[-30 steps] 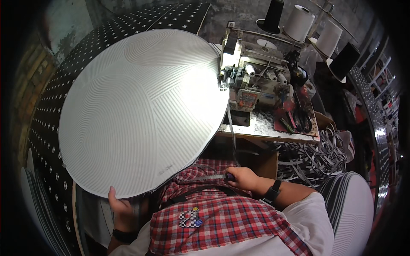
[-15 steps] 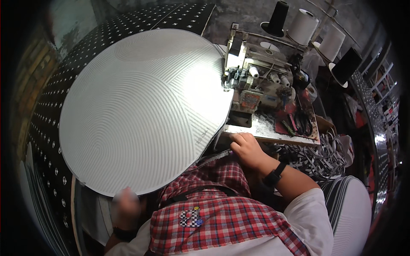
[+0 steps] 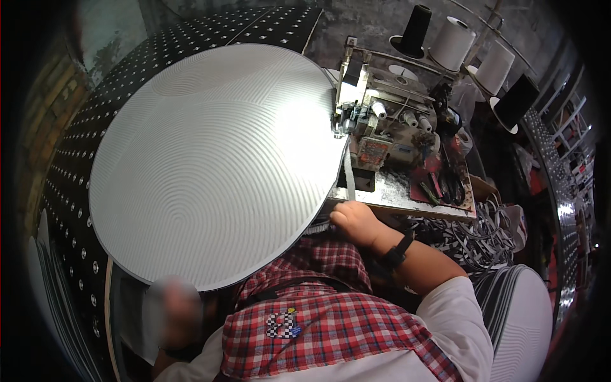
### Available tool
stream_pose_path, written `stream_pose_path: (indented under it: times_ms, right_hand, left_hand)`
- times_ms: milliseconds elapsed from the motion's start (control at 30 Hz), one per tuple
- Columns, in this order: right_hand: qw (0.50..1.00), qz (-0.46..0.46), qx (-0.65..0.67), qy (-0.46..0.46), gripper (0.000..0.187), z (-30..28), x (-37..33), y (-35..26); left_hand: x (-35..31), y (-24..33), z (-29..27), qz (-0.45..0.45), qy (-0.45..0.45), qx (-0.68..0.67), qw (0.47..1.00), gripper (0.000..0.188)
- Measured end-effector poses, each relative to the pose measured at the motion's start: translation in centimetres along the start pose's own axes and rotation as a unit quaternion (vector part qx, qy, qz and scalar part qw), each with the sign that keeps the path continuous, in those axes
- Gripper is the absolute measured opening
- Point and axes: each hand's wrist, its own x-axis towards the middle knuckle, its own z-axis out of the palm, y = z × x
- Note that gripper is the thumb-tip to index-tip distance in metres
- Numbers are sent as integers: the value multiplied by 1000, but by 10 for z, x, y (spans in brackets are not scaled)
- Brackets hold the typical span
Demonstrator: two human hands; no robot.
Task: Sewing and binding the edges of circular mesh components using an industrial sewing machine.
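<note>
A large round mat (image 3: 191, 165), pale grey with curved ribbed lines and a dark edge, lies flat before me. Its right edge sits at the needle area of an overlock sewing machine (image 3: 388, 121), under a bright lamp glare. My left hand (image 3: 177, 312) is at the mat's near left edge, its fingers smeared by motion. By the front edge of the machine's table, my right hand (image 3: 358, 223) is closed around a narrow light strip (image 3: 349, 175). That strip runs up from the hand to the machine beside the mat's edge.
Black and white thread cones (image 3: 451, 43) stand behind the machine. Scissors (image 3: 453, 186) lie on its table at right. A heap of strip offcuts (image 3: 468, 235) is below, near a stack of round mats (image 3: 525, 318). A black studded surface (image 3: 70, 210) extends left.
The mat has turned counterclockwise, its near side shifting right. The light strip now shows between the machine and my right hand, which moved slightly left. My left hand moved slightly left.
</note>
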Motion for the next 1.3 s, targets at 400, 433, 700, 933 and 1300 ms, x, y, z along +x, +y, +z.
stream_pose_path:
  times_ms: [400, 433, 700, 933, 1300]
  right_hand:
    - [968, 166, 173, -67, 21, -3, -39, -59]
    - [959, 197, 186, -81, 21, -4, -41, -62]
    - [876, 333, 322, -134, 31, -6, -53, -82]
    - [827, 326, 402, -221, 28, -5, -54, -80]
    - [733, 410, 521, -152, 24, 0, -13, -78]
  left_hand:
    - [12, 1, 10, 76, 90, -71, 990, 28]
    - [10, -2, 9, 110, 51, 34, 992, 34]
    - [19, -7, 5, 16, 115, -117, 986, 38]
    - [31, 3, 11, 24, 162, -118, 979, 43]
    - [33, -40, 51, 25, 90, -10, 996, 24]
